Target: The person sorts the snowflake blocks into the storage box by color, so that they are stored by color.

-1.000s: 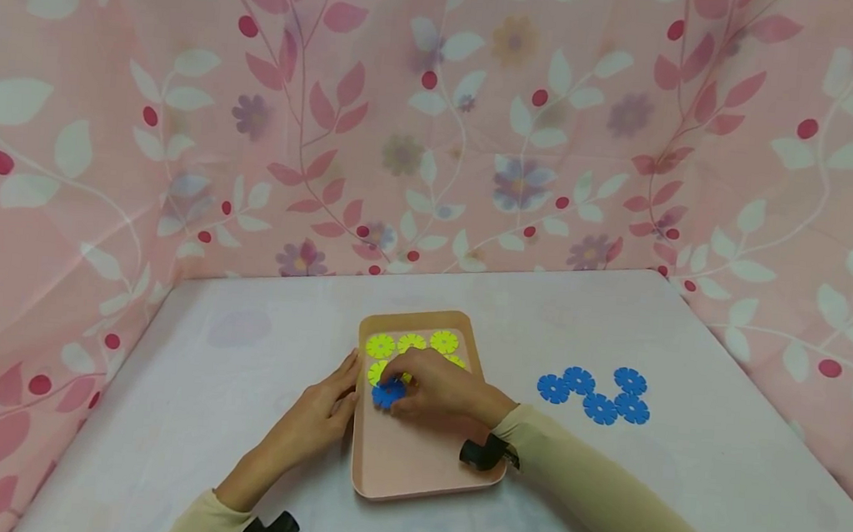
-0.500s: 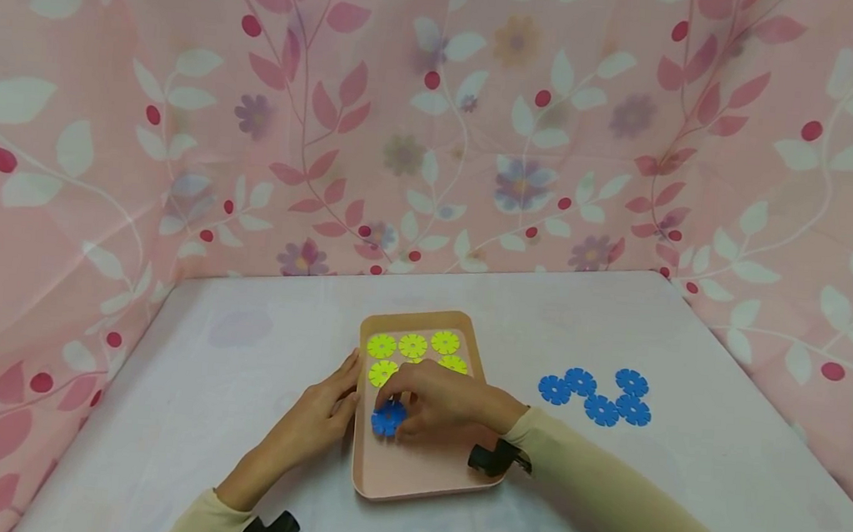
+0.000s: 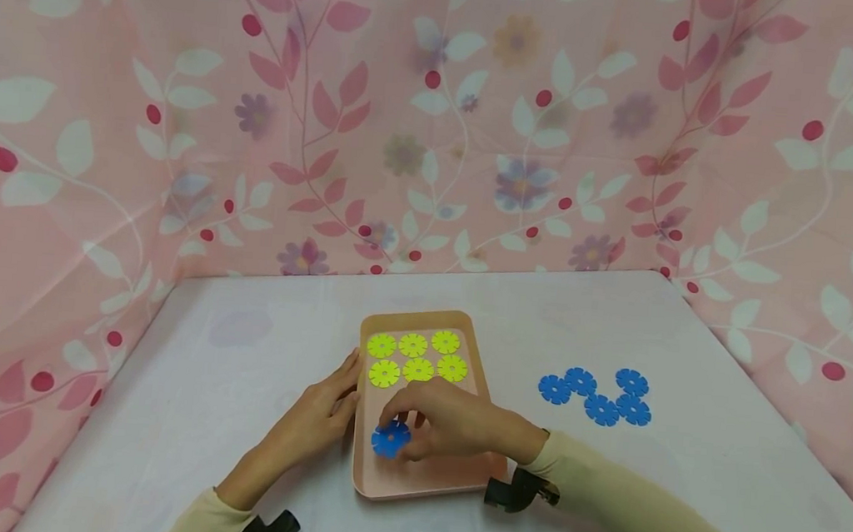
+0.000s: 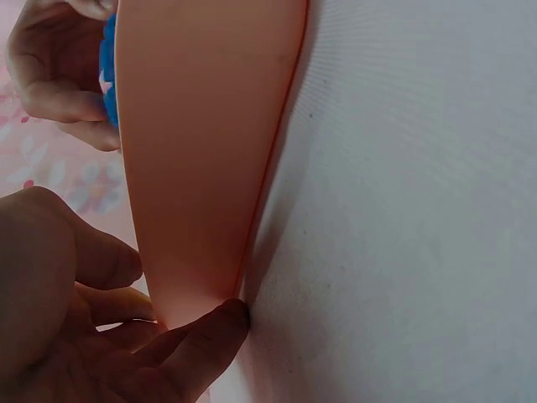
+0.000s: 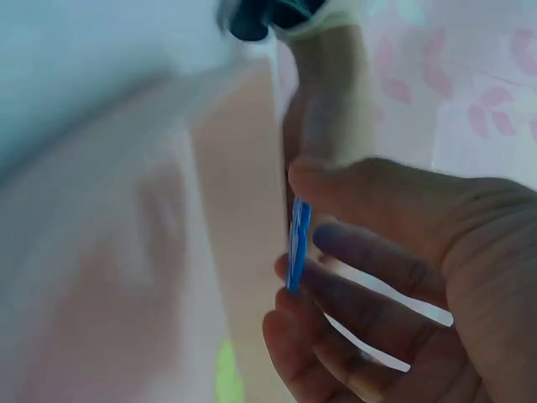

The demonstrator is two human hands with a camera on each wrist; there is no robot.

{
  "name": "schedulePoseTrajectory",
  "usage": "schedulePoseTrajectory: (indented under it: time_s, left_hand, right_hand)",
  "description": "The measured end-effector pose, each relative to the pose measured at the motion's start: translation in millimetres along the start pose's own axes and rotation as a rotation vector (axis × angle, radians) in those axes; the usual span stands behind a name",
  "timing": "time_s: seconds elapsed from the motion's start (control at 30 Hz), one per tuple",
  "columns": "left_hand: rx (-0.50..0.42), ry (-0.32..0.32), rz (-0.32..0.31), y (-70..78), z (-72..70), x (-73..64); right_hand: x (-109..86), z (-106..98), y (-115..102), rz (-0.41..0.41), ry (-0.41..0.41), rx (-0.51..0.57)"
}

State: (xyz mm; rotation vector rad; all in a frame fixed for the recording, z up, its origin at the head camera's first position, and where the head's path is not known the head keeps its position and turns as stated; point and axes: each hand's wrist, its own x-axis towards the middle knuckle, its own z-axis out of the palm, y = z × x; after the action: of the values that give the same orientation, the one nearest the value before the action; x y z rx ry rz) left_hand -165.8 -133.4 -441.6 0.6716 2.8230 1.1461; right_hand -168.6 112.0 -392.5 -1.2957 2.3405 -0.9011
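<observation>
A blue notched plastic disc [image 3: 391, 439] is pinched between thumb and fingers of my right hand [image 3: 452, 422], above the lower left of a pink tray [image 3: 410, 480]. The right wrist view shows this disc [image 5: 298, 243] edge-on between the fingertips. Yellow notched discs [image 3: 413, 345] lie in two rows in the tray's far half. My left hand [image 3: 312, 428] rests against the tray's left side, fingers extended along it. In the left wrist view, the left fingers [image 4: 205, 344] touch the outer wall of the tray [image 4: 201, 134] near its base.
Several more blue discs [image 3: 601, 410] lie in a loose group on the white tabletop [image 3: 239, 351], right of the tray. A floral pink curtain [image 3: 437, 133] hangs behind and on both sides of the table.
My right hand has moved the blue disc from beside the yellow rows toward the tray's near end, uncovering more yellow discs. My left hand has stayed at the tray's side.
</observation>
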Motion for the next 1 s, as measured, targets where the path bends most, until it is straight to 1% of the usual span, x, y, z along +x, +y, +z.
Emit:
schedulePoseTrajectory:
  time_s: [0.17, 0.37, 0.6, 0.73, 0.83, 1.0]
  left_hand:
    - [-0.003, -0.006, -0.012, -0.1, -0.3, 0.0]
    - [-0.006, -0.008, 0.0, -1.0, 0.1, 0.3]
    - [-0.005, -0.009, 0.005, -1.9, 0.7, 0.9]
    - [-0.007, -0.01, 0.012, -2.3, 1.6, 1.2]
    - [-0.007, -0.006, 0.008, -1.8, 1.4, 0.4]
    - [-0.01, -0.009, -0.01, -0.3, 0.1, -0.4]
  right_hand:
    - [2.1, 13.4, 0.8, 0.012, 0.007, -0.041]
    - [3.4, 23.6, 8.2, -0.012, -0.001, -0.065]
    - [2.3, 33.7, 13.1, -0.017, -0.035, -0.043]
    - [3.1, 38.0, 15.7, -0.037, -0.046, -0.058]
    - [4.4, 39.0, 15.6, -0.049, -0.062, -0.054]
    - [5.6, 38.2, 14.6, -0.048, -0.099, -0.019]
